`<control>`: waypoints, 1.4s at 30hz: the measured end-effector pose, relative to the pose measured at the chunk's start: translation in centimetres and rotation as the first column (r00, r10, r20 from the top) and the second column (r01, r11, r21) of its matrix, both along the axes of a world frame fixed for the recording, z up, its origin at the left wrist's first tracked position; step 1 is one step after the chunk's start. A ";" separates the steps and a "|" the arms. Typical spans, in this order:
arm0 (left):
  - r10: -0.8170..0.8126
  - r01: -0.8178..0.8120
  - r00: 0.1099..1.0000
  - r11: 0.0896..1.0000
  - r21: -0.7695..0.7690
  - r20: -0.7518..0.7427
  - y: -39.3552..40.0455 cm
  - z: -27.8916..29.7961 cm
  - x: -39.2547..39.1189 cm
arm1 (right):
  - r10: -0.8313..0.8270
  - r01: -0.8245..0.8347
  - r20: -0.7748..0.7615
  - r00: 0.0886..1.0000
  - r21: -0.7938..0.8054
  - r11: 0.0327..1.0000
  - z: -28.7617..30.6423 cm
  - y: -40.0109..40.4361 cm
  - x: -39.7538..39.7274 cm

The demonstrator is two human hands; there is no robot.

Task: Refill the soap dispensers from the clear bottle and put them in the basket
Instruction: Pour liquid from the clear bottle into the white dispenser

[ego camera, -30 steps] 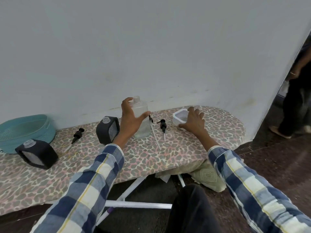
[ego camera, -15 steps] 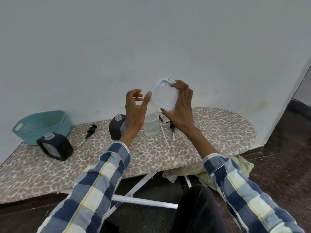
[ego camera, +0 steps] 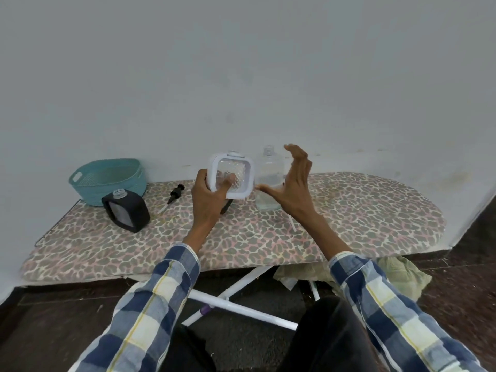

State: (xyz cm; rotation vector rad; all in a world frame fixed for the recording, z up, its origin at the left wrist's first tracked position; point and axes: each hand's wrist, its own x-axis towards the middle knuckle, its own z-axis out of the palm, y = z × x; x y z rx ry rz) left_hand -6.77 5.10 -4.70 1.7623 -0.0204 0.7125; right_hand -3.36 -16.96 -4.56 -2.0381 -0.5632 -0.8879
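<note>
A plain wall backs the board [ego camera: 349, 210]. Left hand [ego camera: 208, 200] grips the white dispenser [ego camera: 232, 177] above mid-board; right hand [ego camera: 294, 189] is spread, empty, before the bottle [ego camera: 269, 167] near the far edge. Basket [ego camera: 107, 178] sits far-left. Judged: filling dispenser 1 begins; next, grasp the bottle.

white dispenser [ego camera: 232, 175]: glossy plastic (ribbed clear face) | clear bottle [ego camera: 269, 181]: smooth plastic | basket [ego camera: 107, 181]: matt woven-look plastic | board cover [ego camera: 349, 210]: cloth
</note>
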 end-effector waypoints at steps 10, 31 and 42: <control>-0.038 0.038 0.991 0.999 -0.001 -0.130 3.1 -6.1 -2.9 | 0.074 0.057 -0.550 0.832 0.218 0.974 -4.7 1.6 3.6; -0.099 0.098 0.982 0.995 -0.009 -0.162 4.1 -7.2 -2.6 | 0.056 -0.167 -0.323 0.945 -0.329 0.929 0.8 -0.1 2.3; -0.077 0.088 0.993 0.988 0.124 -0.092 4.0 -7.8 -2.2 | -0.022 -0.221 -0.404 0.915 -0.544 0.809 1.0 -2.3 2.0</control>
